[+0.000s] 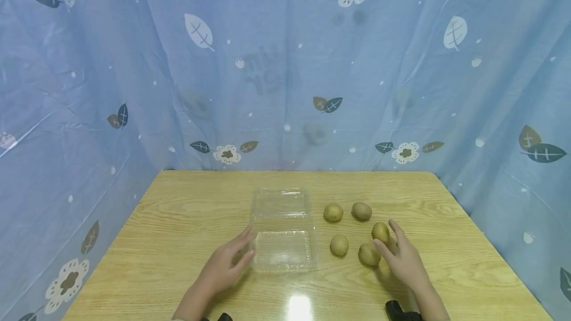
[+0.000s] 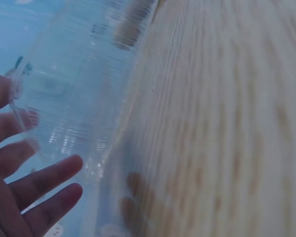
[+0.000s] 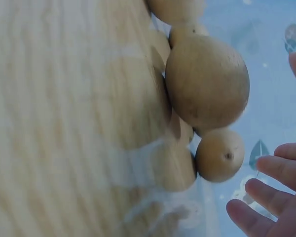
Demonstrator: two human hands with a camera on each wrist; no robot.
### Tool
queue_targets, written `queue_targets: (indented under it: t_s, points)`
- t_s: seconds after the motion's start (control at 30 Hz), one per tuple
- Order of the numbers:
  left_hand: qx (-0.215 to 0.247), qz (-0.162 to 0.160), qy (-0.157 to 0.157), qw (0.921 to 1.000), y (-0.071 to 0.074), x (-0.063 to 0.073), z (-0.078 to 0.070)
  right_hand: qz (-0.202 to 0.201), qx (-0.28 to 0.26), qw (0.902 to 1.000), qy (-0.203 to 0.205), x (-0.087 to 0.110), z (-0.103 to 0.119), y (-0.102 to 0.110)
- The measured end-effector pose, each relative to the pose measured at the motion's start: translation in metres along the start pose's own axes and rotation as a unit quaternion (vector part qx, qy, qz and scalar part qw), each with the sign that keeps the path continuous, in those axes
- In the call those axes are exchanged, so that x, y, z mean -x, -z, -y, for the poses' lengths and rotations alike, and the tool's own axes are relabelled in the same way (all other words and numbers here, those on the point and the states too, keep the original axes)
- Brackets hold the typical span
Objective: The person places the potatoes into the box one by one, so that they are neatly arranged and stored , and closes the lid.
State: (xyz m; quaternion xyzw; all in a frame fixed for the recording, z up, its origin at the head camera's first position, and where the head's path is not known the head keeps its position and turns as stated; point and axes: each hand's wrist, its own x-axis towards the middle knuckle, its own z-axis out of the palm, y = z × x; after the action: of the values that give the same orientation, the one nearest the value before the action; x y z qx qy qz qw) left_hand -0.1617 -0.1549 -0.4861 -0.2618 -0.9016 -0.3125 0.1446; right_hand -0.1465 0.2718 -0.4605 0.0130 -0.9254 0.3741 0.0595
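Potatoes [image 1: 339, 245]: five, loose on the table [image 1: 187, 241], right of its middle; two lie far, two near, and one sits between those rows at the right end.
Left hand [image 1: 224, 264]: fingers and thumb spread, not pinching; some fingertips overlap the plastic box's left edge and seem to touch it.
Plastic box [image 1: 283, 251]: see-through, directly right of the left hand and left of all the potatoes; two sections, one behind the other, long axis running near to far. The left hand is the nearer one.
Near right potato [image 1: 368, 255]: left of the right hand's thumb; whether they touch, I cannot tell from the head view.
Rightmost potato [image 1: 380, 232]: just left of the right hand's fingers, its long axis seemingly near to far. The right hand is clearly the nearer one.
Right hand [image 1: 405, 259]: fingers spread, thumb well apart from them, nothing pinched.
Writing: no brand or label readable on potatoes or box; the curtain [image 1: 276, 128] behind carries faint lettering, too blurred to read.
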Motion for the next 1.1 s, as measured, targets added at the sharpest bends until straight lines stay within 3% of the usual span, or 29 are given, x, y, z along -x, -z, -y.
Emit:
queue_targets:
  t_s: [0.6,0.83,1.1]
  points:
    - [0.068,0.015,0.008,0.9975,-0.001,0.002,0.000,0.029,-0.111,0.9934,0.012,-0.022,-0.036,0.002]
    - [0.094,0.004,-0.004,0.9956,-0.003,0.002,0.003,0.045,-0.159,0.9860,0.024,-0.030,-0.041,-0.002]
    - [0.135,0.002,0.001,0.9908,-0.004,0.002,0.006,0.063,-0.175,0.9822,0.024,-0.031,-0.046,-0.004]
